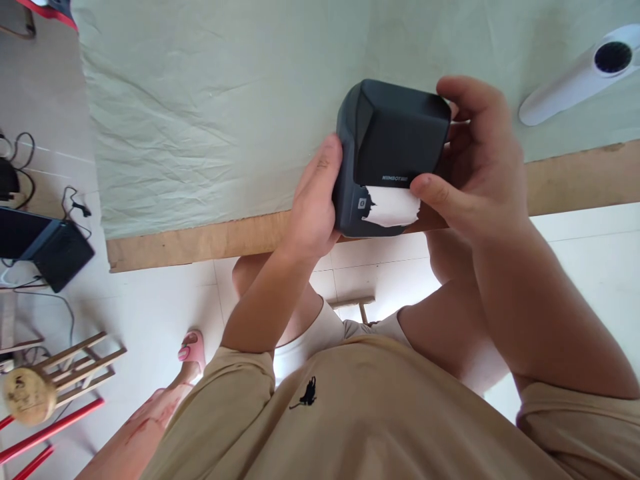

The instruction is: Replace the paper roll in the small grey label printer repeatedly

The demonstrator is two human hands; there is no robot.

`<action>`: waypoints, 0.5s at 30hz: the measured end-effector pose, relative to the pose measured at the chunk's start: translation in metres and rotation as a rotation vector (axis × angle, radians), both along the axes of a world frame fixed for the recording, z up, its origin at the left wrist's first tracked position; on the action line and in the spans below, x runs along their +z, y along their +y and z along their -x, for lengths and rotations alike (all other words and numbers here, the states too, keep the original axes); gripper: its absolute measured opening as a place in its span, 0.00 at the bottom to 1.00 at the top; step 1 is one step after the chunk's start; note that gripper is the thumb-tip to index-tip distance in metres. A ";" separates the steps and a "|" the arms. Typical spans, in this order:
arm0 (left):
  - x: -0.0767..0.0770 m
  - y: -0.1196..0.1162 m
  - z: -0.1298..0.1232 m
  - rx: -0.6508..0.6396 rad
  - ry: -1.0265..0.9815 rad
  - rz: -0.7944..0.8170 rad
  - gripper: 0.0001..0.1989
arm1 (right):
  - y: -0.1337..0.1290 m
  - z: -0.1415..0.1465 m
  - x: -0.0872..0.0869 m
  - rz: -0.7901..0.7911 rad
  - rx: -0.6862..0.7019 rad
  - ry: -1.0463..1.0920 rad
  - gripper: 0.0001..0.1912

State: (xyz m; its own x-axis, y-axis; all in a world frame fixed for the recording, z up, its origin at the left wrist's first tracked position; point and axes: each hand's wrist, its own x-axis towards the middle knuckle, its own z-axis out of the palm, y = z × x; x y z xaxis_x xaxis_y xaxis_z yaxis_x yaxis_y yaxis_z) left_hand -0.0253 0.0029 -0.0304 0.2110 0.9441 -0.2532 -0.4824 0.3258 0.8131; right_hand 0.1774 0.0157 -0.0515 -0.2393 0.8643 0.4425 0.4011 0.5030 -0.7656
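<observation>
A dark label printer (400, 140) with "NIIMBOT" lettering is held up over the table's near edge. White paper (393, 205) with a ragged, torn edge sticks out of its front slot. My left hand (317, 193) grips the printer's left side, thumb along the edge. At the right side my right hand (475, 153) is curled round it, fingers at the far corner and thumb by the paper at the slot. The fingers beneath the printer are hidden.
A pale green cloth covers the table (200, 239), its wooden edge bare. A white cylinder (565, 87) lies at the right. On the floor at left are a laptop (60, 257), cables and a wooden stool (31, 397). Another person's foot in a pink sandal (193, 350) is nearby.
</observation>
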 end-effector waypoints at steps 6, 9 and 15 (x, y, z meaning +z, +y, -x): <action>-0.001 0.000 -0.001 0.083 -0.049 -0.047 0.18 | -0.001 0.001 0.000 -0.048 0.017 0.068 0.43; 0.001 0.000 -0.003 0.127 -0.044 -0.022 0.19 | -0.007 0.006 0.012 -0.146 -0.065 0.134 0.36; -0.003 0.002 -0.003 0.109 0.035 0.030 0.19 | -0.016 0.022 0.053 -0.124 -0.351 0.212 0.10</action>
State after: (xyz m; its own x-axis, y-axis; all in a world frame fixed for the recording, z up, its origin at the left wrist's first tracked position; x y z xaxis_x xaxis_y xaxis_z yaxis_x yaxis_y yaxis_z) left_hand -0.0221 0.0047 -0.0337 0.0984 0.9529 -0.2870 -0.4880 0.2975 0.8206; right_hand 0.1554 -0.0002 0.0015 0.1676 0.8145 0.5555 0.4044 0.4571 -0.7922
